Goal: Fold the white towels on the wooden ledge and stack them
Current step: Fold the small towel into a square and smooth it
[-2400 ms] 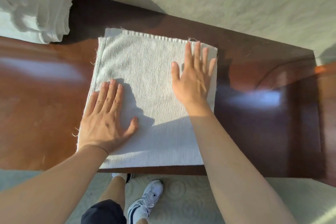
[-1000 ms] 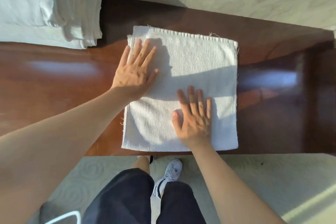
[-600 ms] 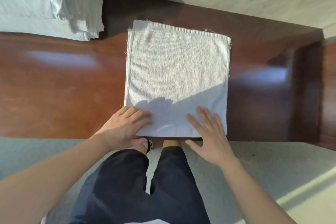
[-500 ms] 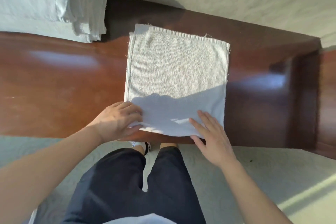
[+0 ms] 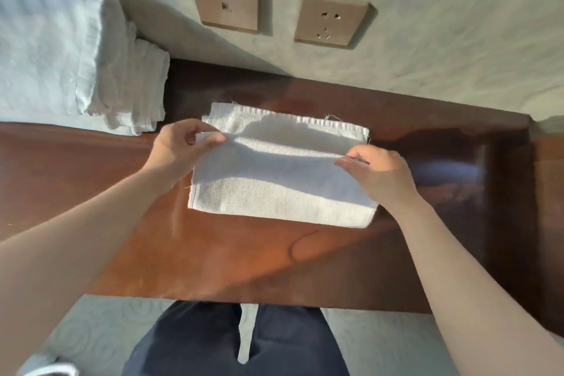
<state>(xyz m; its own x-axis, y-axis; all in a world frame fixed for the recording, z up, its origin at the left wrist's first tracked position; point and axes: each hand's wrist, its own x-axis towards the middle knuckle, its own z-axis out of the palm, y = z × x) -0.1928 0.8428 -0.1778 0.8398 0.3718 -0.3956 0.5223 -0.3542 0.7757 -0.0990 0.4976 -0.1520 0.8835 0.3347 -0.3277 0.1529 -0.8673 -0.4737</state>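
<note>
A white towel lies on the dark wooden ledge, its near half turned over toward the wall. My left hand pinches the left corner of the raised edge, and my right hand pinches the right corner. The folded flap hangs slightly above the lower layer, short of the towel's far hemmed edge. A stack of white towels sits at the far left of the ledge.
Two tan wall sockets are set in the pale wall behind the ledge. The ledge steps down into a darker section on the right. My dark trousers and patterned carpet show below the front edge.
Both hands took hold of the towel's near corners and carried that edge up and away toward the wall, folding the towel about in half. The view tilted up to show the sockets.
</note>
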